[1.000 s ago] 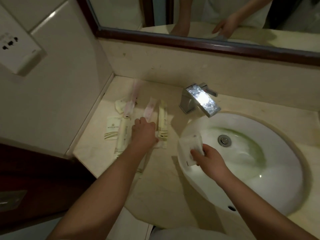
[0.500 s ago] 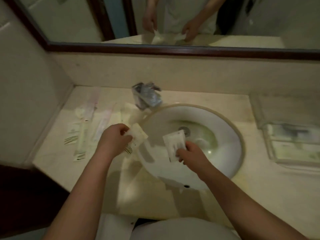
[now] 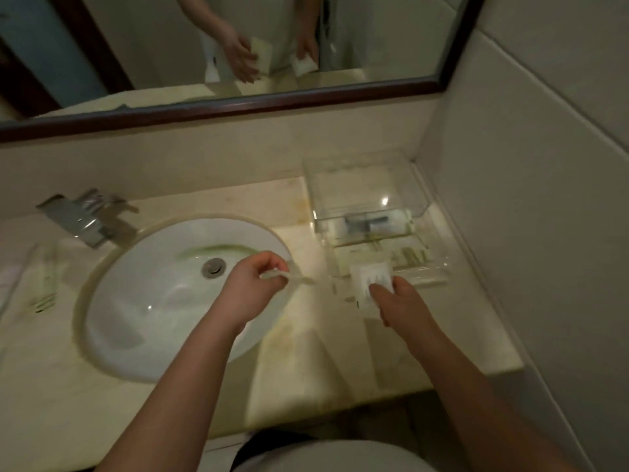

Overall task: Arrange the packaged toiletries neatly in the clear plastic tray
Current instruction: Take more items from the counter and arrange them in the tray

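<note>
The right hand (image 3: 400,301) pinches a white sachet (image 3: 370,279), its print too blurred to read, at the near edge of the clear tray (image 3: 419,199), two o'clock of the sink (image 3: 153,301); the left hand (image 3: 252,289) grips a thin packet (image 3: 301,278).

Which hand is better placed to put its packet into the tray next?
Right. The right hand holds its white packet at the clear tray; the left hand holds its packet over the sink.
</note>
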Demonstrator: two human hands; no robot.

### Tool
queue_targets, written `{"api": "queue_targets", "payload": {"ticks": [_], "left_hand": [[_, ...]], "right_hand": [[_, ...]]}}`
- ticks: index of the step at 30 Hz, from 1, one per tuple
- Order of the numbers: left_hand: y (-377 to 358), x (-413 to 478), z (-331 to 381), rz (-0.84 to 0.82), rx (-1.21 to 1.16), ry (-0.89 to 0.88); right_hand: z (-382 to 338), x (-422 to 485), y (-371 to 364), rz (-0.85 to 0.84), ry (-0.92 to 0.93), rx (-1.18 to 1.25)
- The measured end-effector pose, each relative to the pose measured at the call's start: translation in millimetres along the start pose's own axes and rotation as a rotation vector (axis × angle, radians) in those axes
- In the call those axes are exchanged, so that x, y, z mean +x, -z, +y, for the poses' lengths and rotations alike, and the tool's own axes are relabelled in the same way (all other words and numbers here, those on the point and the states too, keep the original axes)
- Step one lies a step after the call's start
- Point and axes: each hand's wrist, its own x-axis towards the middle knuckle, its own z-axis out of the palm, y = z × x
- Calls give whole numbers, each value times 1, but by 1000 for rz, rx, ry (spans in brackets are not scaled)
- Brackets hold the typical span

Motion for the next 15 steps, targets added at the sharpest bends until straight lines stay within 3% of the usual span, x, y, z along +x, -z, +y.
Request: {"api": "queue_targets", "payload": {"ticks": [6,15], "left_hand": [[-40,10,26,-87,-92,24],[-54,36,26,-135,-265,16]], "right_hand": [[9,14,59,94,-4,104],[7,37,66,145,-49,170]]}}
